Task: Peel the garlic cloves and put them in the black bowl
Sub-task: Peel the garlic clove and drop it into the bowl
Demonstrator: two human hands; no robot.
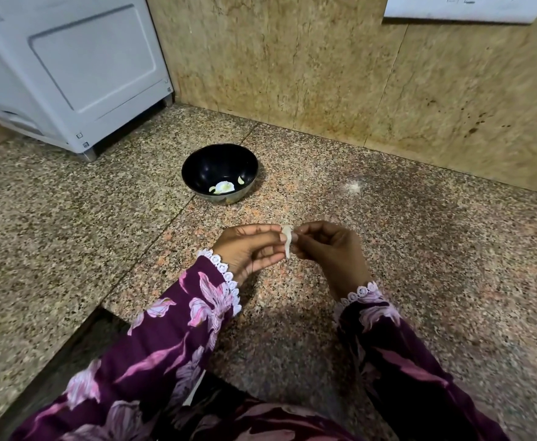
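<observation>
1. Papery white skin trails down from a garlic clove [287, 237] pinched between both hands above the speckled granite worktop [420, 249], near its front edge.
2. Left hand [250, 248]: thumb and forefinger pressed together on the clove's left side, the remaining fingers loosely extended beneath it.
3. Right hand [327, 246]: fingers curled, their tips nipping the clove's right side; whether they hold skin or flesh cannot be told.
4. Both wrists hang clear of the worktop, purple floral sleeves [178, 329] angling in from the front edge.
5. Black bowl [219, 173] stands farther back toward the stone wall, apart from the hands, with a few pale cloves [224, 187] at its bottom.
6. Peeling appears to be the step in hand; done well, it likely means anchoring the clove with the left hand and drawing the loose strip away with the right, in one pull rather than tearing.
7. A firm but light pinch should avoid bruising or dropping the clove before it goes to the bowl.
</observation>
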